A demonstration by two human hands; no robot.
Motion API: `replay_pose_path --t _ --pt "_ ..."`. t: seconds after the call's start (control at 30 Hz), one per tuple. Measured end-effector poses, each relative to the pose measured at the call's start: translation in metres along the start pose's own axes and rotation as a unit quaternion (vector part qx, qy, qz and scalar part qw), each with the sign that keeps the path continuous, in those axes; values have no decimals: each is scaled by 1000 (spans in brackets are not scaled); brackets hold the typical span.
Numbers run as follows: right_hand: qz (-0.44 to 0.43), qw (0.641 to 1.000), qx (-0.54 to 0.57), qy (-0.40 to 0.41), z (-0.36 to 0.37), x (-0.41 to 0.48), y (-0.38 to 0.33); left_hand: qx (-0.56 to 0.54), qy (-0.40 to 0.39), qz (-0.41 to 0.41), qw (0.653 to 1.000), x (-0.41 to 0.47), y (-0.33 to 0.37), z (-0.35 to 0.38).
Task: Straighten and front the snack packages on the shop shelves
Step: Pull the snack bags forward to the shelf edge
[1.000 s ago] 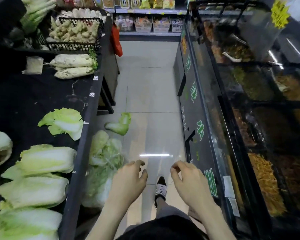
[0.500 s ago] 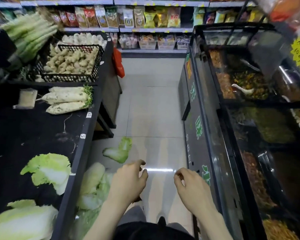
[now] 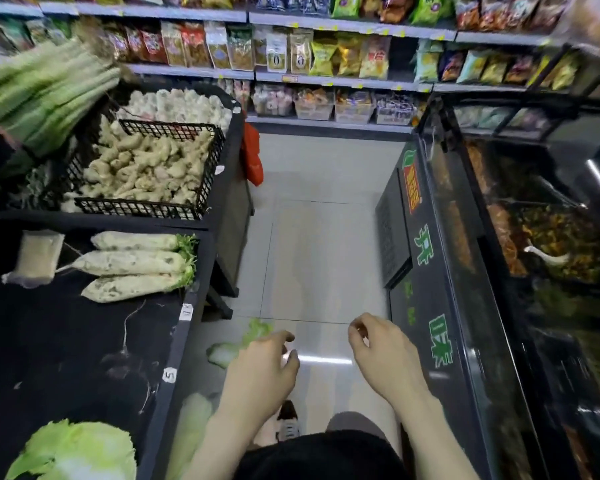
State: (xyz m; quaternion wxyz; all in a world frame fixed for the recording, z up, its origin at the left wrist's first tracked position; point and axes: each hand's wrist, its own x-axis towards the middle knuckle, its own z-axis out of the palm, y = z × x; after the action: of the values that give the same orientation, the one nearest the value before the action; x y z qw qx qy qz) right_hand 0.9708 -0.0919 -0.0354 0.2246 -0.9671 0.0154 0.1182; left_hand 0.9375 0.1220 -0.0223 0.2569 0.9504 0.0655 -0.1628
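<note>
The snack shelves (image 3: 187,70) stood across the far end of the aisle (image 3: 319,237), with the snack packages (image 3: 300,53) well out of reach, so closing in squarely before reaching seemed wisest. The left hand (image 3: 260,372) and right hand (image 3: 385,358) hovered near, fingers loosely curled, holding nothing.

Both hands were held out in front of the body, low and roughly level with each other, backs uppermost and clearly apart. The left hand (image 3: 262,372) was empty, its fingers loosely curled downward and the thumb standing off toward the right. The right hand (image 3: 385,358) was likewise empty, the wrist slightly bent and the thumb and index finger hooked toward each other at the front. The left forearm (image 3: 222,438) and the right forearm (image 3: 433,434) were bare and reached forward from the lower edge of view. One shod foot (image 3: 287,424) stood forward between them.
</note>
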Motion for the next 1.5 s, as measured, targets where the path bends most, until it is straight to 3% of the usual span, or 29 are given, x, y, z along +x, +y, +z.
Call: replay_pose_path --t 0.3,0.67,0.8,1.13,1.5 --pt "23 1000 -9 11 -31 122 -7 16 -27 6 999 170 36 -42" --pt "-15 996 -42 74 -116 336 10 62 15 17 998 387 143 -103" --pt "-32 997 -46 60 -134 412 8 59 26 17 998 445 165 -122" --pt "-80 994 -69 40 -144 614 -29 45 22 -23 998 589 158 -156" --pt "-51 994 -98 17 -165 786 -92 46 19 -8 999 776 156 -240"
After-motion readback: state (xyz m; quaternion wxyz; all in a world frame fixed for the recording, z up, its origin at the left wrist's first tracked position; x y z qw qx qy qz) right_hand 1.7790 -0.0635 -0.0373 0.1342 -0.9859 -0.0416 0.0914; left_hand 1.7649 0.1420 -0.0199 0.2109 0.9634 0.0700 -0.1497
